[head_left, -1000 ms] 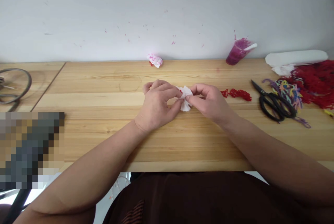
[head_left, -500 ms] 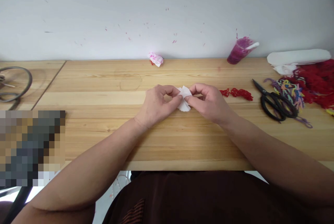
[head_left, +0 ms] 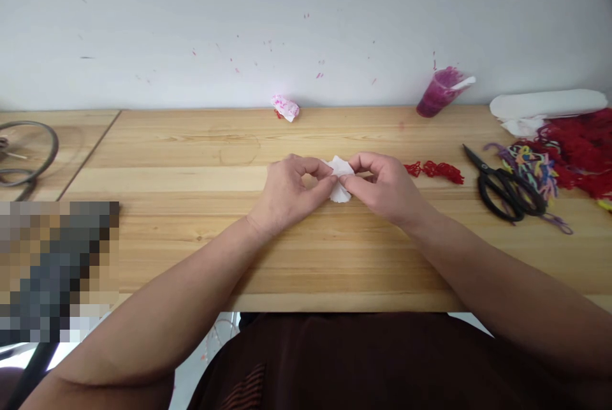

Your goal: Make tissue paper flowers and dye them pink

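A small piece of white tissue paper (head_left: 340, 192), gathered at its middle and fanned out above and below, is pinched between both hands over the table. My left hand (head_left: 299, 190) closes thumb and forefinger on its left side. From the right, my right hand (head_left: 382, 185) grips it the same way, its other fingers curled under. The fingertips nearly meet at the paper's centre, and whatever lies between them is hidden. Just beyond my right hand lie short bundles of red yarn (head_left: 442, 172) on the wood.
Black scissors (head_left: 502, 190) lie at the right beside multicoloured yarn scraps (head_left: 530, 168) and a red yarn heap (head_left: 583, 148). Behind are a white roll (head_left: 549, 105) and a tilted purple-stained cup (head_left: 437, 94). A pink-spotted tissue bundle (head_left: 285, 108) sits near the wall; a dark coiled tube (head_left: 55, 142) lies left.
The fingers have shifted very slightly at the paper's centre, with the left thumb a little further right. Both hands keep their pinch; everything else stays put.
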{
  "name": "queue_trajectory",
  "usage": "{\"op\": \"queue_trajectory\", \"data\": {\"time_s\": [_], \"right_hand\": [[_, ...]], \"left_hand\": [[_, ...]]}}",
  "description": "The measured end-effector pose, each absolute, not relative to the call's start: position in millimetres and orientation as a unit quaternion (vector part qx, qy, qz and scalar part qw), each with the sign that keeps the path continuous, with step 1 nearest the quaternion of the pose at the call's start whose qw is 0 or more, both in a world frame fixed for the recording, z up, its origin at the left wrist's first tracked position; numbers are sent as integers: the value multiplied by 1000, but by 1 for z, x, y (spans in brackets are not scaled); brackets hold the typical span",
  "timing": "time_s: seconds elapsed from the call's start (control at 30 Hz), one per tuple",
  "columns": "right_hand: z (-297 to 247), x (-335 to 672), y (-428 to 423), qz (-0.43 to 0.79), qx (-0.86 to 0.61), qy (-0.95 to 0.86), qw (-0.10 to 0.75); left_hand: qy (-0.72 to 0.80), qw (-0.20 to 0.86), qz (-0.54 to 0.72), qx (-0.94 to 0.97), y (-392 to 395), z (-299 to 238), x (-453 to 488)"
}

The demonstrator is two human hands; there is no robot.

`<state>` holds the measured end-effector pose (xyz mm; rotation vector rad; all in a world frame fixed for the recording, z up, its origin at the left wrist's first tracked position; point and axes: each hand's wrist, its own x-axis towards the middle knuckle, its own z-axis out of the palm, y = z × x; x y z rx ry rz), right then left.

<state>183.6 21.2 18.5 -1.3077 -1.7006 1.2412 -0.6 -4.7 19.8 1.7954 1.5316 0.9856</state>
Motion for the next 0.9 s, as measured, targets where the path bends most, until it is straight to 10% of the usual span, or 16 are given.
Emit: {"op": "queue_trajectory", "data": {"time_s": [0.9], "right_hand": [[20,185,21,497,-511,-628,312]], "left_hand": [[557,304,378,674,-4,20,-1]]}}
